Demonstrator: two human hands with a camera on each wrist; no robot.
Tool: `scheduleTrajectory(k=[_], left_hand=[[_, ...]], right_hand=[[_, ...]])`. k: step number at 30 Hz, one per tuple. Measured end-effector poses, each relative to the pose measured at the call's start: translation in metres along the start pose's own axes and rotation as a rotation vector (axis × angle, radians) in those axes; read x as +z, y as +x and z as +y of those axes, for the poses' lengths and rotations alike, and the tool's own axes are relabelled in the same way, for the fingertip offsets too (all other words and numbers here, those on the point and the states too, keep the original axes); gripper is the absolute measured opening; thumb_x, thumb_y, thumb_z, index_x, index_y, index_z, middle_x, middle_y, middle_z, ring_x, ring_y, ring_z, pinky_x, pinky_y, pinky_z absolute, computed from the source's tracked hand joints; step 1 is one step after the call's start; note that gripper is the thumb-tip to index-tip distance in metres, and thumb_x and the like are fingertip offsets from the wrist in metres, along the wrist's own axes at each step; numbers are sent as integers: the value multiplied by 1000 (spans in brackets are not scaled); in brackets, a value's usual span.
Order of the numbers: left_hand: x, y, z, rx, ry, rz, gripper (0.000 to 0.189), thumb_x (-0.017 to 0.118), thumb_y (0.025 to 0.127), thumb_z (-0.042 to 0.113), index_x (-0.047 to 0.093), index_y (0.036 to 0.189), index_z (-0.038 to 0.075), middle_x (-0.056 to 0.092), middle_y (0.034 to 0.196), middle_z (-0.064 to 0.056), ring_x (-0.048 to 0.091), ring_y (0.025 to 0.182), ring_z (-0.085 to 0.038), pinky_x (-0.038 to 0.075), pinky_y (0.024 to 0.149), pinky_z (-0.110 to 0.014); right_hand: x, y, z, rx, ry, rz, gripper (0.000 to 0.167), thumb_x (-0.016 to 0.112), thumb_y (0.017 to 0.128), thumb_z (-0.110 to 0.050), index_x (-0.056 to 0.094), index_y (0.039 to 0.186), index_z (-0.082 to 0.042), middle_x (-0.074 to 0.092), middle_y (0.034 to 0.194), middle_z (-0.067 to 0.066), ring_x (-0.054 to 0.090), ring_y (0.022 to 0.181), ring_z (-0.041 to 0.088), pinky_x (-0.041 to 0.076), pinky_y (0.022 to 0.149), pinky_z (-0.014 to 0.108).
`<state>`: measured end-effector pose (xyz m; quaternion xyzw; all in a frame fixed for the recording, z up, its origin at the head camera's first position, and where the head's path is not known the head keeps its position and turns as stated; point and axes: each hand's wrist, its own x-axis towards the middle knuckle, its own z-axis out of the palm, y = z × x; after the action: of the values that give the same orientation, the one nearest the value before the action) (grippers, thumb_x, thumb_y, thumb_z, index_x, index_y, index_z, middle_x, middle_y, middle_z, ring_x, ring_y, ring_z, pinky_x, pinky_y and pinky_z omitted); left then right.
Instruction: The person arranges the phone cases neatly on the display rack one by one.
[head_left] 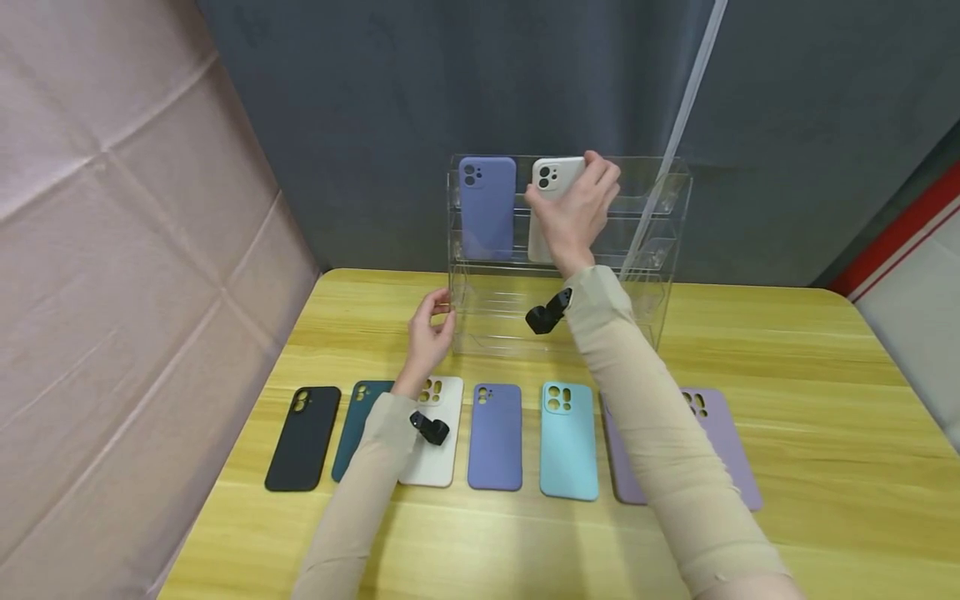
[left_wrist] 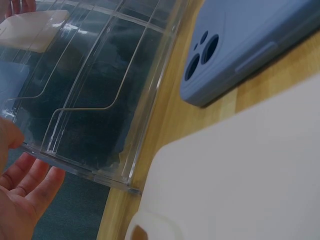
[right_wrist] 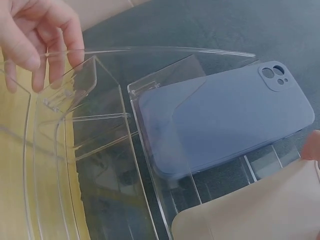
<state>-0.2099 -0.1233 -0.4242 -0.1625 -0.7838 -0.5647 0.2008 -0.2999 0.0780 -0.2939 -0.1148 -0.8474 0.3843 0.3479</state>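
Observation:
A clear tiered display rack stands at the back of the wooden table. On its upper tier, my right hand grips a white phone case by its sides near the top, camera cutout facing me. The case's lower end sits behind the clear front lip. To its left, a blue-violet phone case leans upright in the same tier; the right wrist view shows this case beside the white one. My left hand holds the rack's left side edge, thumb on one face and fingers on the other.
A row of phone cases lies before the rack: black, dark teal, white, blue-violet, light blue and lilac. My sleeves partly cover some. A grey curtain hangs close behind the rack.

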Motion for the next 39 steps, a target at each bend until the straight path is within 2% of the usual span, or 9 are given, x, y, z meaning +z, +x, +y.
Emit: scheduleTrajectory(k=[14, 18, 23, 30, 39], left_hand=[[3, 1, 0, 11, -8, -2, 33, 52, 88, -13, 48, 120, -17, 53, 111, -36, 55, 96, -44, 54, 74, -51], [3, 1, -1, 11, -11, -4, 33, 52, 88, -12, 48, 120, -17, 53, 112, -36, 55, 97, -44, 53, 74, -52], [4, 2, -2, 18, -12, -1, 33, 52, 88, -13, 48, 120, -17, 53, 112, -36, 55, 97, -44, 53, 74, -52], [5, 3, -3, 4, -12, -5, 33, 52, 88, -12, 48, 121, -17, 53, 112, -35, 55, 97, -44, 53, 74, -51], [5, 4, -6, 19, -16, 1, 33, 52, 88, -13, 48, 120, -17, 53, 112, -36, 55, 97, -45, 53, 74, -53]], right_hand=[[6, 3, 4, -8, -50, 37, 77, 72, 66, -39, 39, 130, -10, 40, 121, 9, 40, 107, 24, 49, 71, 31], [8, 3, 6, 3, -63, 48, 79, 73, 67, -39, 38, 132, -11, 40, 122, 9, 40, 107, 24, 49, 73, 31], [6, 1, 10, -28, -60, 38, 81, 72, 73, -41, 34, 137, -11, 38, 127, 10, 39, 111, 24, 48, 79, 31], [-6, -3, 15, -134, 12, 80, 76, 72, 77, -36, 37, 138, -7, 38, 134, 10, 35, 120, 23, 39, 95, 29], [-30, -10, 16, -206, 130, 45, 65, 71, 81, -26, 43, 134, -2, 44, 134, 12, 36, 124, 22, 30, 103, 25]])
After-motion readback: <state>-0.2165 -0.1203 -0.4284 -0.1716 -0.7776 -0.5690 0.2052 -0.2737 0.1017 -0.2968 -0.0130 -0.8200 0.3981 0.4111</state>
